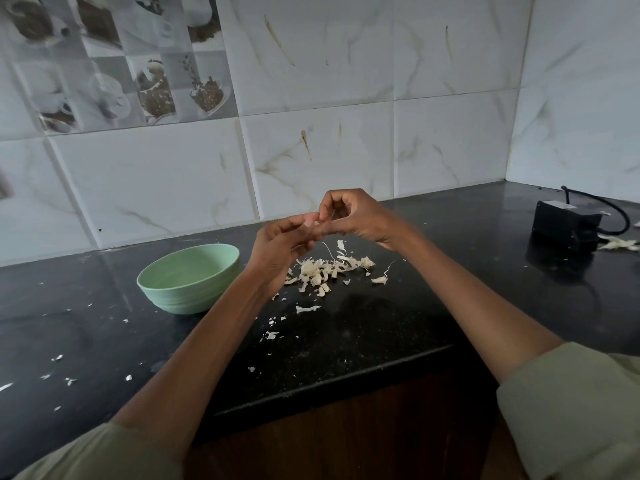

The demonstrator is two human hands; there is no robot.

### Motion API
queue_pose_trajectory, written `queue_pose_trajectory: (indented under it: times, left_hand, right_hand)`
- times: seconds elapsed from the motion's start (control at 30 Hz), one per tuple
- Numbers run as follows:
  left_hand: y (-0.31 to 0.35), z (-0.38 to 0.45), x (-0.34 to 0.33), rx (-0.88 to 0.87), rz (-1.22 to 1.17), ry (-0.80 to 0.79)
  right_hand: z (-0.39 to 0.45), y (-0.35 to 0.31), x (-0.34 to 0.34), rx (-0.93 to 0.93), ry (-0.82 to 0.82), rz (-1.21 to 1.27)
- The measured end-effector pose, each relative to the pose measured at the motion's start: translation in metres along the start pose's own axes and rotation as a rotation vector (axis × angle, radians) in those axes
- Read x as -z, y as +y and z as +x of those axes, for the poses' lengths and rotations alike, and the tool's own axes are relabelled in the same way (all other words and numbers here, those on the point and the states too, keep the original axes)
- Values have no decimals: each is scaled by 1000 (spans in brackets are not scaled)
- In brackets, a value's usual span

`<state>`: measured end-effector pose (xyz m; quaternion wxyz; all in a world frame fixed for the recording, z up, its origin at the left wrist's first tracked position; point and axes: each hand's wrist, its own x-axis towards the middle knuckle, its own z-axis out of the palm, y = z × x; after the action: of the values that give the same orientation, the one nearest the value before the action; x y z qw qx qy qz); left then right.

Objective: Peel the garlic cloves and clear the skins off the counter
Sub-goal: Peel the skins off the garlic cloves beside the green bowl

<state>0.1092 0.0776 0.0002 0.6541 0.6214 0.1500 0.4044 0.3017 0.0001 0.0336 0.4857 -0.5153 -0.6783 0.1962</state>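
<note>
We see a garlic clove (309, 220) pinched mid-frame between left hand (281, 244) and right hand (353, 216), above the counter (398, 327). Skins pile (325, 271) lies just below; green bowl (188, 278) to its left; black box (566, 221) far right.

White marble-look wall tiles (346, 81) — black stone counter (381, 323) below.

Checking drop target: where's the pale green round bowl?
Head view, left of centre: the pale green round bowl stands on the black counter, just left of the left hand.
</note>
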Motion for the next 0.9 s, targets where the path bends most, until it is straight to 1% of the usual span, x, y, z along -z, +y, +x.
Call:
queue_pose_trajectory:
  times: [0.13,0.27,0.4,0.63,0.77,0.9]
  left_hand:
    - [-2,1,0,2,-12,101]
    - [-2,1,0,-12,-24,135]
    - [-3,2,2,5,-26,139]
    - [-2,2,3,8,-39,109]
    - [-2,1,3,-8,-10,114]
    - [-3,1,2,-39,74,136]
  right_hand:
    - [-2,-7,-3,-3,-15,-2]
    - [-1,-12,-5,50,27,39]
    - [0,-10,-9,86,62,1]
    - [2,-9,-5,130,199,-66]
    - [2,-7,-5,115,219,-99]
    - [3,-5,-5,86,233,-96]
